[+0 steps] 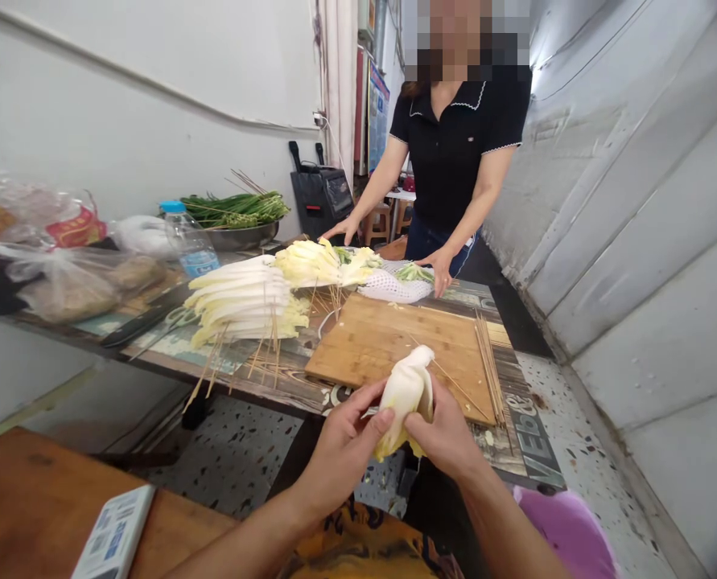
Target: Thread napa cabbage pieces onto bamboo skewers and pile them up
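Between my two hands, just past the table's near edge, is a cabbage leaf [401, 388], white at the top and yellow at its lower end. My left hand [352, 434] grips its left side with thumb and fingers. On the opposite side my right hand [446, 426] pinches it, thumb in front. Right behind the leaf lies a wooden cutting board [370, 338] with one thin skewer on it. A bundle of bamboo skewers [492, 374] lies along the board's right edge. Left of the board, cabbage leaves on skewers [243, 293] are piled up, skewer ends pointing toward me.
A person [460, 153] stands across the table, hands near foam netting [397, 283]. A knife [144, 315], scissors [174, 322], a water bottle [192, 241] and a bowl of greens [237, 233] are at left. A purple bin [566, 535] stands low right; a wooden stool [38, 498] is low left.
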`<action>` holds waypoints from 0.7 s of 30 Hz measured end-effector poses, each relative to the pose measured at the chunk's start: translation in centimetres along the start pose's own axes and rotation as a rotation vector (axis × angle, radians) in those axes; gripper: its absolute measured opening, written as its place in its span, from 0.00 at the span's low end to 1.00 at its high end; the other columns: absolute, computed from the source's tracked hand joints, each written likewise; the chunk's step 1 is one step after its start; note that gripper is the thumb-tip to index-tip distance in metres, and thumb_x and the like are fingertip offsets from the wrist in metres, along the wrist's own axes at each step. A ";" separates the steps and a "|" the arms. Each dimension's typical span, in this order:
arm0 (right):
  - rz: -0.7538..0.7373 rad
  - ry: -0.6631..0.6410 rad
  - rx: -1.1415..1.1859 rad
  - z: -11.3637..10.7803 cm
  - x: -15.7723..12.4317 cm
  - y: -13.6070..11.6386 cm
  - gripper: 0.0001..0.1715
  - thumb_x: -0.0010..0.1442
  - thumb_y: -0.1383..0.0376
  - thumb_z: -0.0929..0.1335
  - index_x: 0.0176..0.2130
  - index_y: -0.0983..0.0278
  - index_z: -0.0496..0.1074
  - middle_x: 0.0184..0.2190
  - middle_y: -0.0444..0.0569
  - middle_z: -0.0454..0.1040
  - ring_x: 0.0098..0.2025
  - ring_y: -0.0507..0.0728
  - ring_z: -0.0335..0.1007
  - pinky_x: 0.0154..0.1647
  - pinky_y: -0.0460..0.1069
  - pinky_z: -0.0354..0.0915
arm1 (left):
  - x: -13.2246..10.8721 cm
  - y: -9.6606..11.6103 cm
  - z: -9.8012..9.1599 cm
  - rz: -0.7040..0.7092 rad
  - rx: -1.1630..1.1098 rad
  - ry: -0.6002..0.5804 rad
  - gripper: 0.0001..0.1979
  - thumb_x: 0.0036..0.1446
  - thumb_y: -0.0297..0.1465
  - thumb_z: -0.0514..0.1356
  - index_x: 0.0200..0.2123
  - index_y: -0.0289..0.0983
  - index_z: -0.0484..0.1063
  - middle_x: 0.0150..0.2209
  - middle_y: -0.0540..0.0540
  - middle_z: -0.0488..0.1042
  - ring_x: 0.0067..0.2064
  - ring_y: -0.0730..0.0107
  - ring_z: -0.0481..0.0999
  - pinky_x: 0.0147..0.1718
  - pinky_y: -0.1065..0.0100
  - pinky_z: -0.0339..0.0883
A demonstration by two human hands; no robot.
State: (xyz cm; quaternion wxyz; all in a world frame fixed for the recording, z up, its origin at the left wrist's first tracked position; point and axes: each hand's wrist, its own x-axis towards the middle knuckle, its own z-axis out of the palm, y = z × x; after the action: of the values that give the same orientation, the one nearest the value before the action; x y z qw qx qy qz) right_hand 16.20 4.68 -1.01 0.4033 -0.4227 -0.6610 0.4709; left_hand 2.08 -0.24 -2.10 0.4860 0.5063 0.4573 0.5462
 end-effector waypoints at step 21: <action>0.259 -0.417 0.693 -1.8 -0.8 0.5 0.25 0.40 0.45 0.68 0.29 0.62 0.66 0.18 0.41 0.60 0.17 0.49 0.54 0.15 0.45 0.55 | 1.5 1.8 -3.9 0.168 0.376 -0.322 0.20 0.63 0.38 0.48 0.50 0.35 0.70 0.29 0.46 0.73 0.28 0.71 0.68 0.31 0.71 0.64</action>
State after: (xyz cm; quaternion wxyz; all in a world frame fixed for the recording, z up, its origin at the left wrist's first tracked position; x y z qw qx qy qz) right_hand 18.25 4.50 -1.21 0.3169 -0.2374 -0.4725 0.7874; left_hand -2.00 0.98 -0.39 0.4028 0.7043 0.4241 0.4023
